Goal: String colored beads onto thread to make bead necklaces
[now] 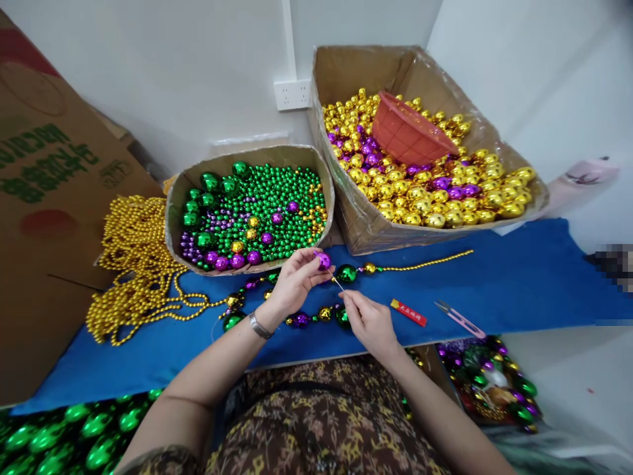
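My left hand (297, 280), with a metal watch on its wrist, pinches a shiny purple bead (322, 261) between thumb and fingers. Close to its lower right, my right hand (368, 320) is closed on a thin needle (338, 284) that points up toward the bead. Whether the tip is inside the bead is too small to tell. Around both hands lies a string of beads in green, gold and purple, with a large green bead (346, 273) just right of my left hand. Part of this string is hidden behind my hands and forearm.
A cardboard box of small beads (171, 231) stands behind my left hand. At the back right is a larger box (356, 231) with gold beads and a red basket (410, 132). Gold bead strands (128, 264), a red packet (408, 313) and thread snips (459, 319) lie on the blue cloth (524, 284).
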Demonstrator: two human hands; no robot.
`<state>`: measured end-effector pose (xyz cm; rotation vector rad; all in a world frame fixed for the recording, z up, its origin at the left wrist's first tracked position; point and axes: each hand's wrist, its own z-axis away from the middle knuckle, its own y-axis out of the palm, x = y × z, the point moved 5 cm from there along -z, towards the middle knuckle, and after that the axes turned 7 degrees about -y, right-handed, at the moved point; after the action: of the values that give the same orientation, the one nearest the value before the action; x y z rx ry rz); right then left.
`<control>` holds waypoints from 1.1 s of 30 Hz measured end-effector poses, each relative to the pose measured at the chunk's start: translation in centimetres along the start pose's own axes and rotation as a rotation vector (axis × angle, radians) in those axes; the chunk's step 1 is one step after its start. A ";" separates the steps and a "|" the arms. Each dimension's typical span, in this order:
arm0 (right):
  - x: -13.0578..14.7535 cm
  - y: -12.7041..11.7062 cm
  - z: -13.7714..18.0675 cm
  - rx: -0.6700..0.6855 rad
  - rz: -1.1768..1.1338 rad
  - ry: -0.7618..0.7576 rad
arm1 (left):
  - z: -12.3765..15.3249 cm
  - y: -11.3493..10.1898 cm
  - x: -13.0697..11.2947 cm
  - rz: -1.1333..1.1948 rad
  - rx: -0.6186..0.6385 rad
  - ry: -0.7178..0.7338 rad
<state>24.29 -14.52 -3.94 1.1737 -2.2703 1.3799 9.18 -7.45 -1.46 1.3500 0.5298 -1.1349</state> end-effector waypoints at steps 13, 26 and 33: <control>-0.9 -3.9 -0.3 -0.098 0.047 0.128 | 5.4 2.4 1.7 -0.784 0.131 0.562; -1.0 -5.7 -0.3 -0.173 0.080 0.179 | 8.3 3.5 6.5 -1.068 0.547 0.523; -0.8 -5.5 -0.2 -0.166 0.037 0.169 | 8.0 3.4 6.9 -1.094 0.508 0.519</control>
<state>28.85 -15.22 -0.80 0.9314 -2.2468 1.2247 12.64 -17.74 -3.97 1.8644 1.5607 -1.8715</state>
